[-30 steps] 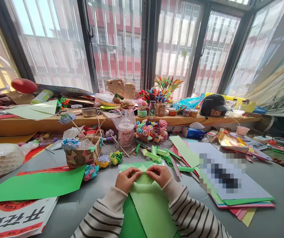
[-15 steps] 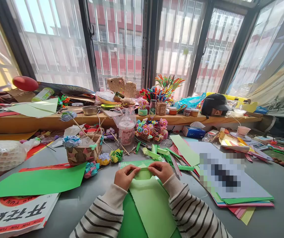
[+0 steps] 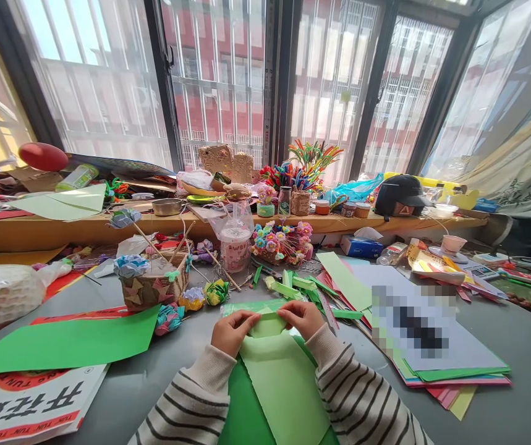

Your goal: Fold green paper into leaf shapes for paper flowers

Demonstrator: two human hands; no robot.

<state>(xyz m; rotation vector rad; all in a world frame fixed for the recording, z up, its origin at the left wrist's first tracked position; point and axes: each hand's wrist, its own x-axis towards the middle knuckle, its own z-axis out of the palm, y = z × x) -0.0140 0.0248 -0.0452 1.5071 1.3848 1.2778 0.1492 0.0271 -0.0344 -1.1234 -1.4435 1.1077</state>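
Note:
A light green paper piece (image 3: 269, 325) is pinched at its upper corners between my two hands. My left hand (image 3: 233, 331) grips the left corner, thumb against fingers. My right hand (image 3: 303, 316) grips the right corner the same way. The top edge of the piece looks folded over. Just below it, toward me, lies a larger light green sheet (image 3: 288, 389) on top of a dark green sheet (image 3: 245, 408). Beyond my fingers is a heap of folded green paper strips (image 3: 295, 283).
A basket (image 3: 154, 287) with paper flowers stands at the left, beside a green sheet (image 3: 70, 343). Stacked coloured paper (image 3: 469, 358) lies at the right. A lidded plastic cup (image 3: 236, 247) and a bunch of small flowers (image 3: 284, 238) stand by the ledge (image 3: 61, 233).
Both hands keep their pinch on the light green paper piece and have hardly moved. The whole view has shifted very slightly.

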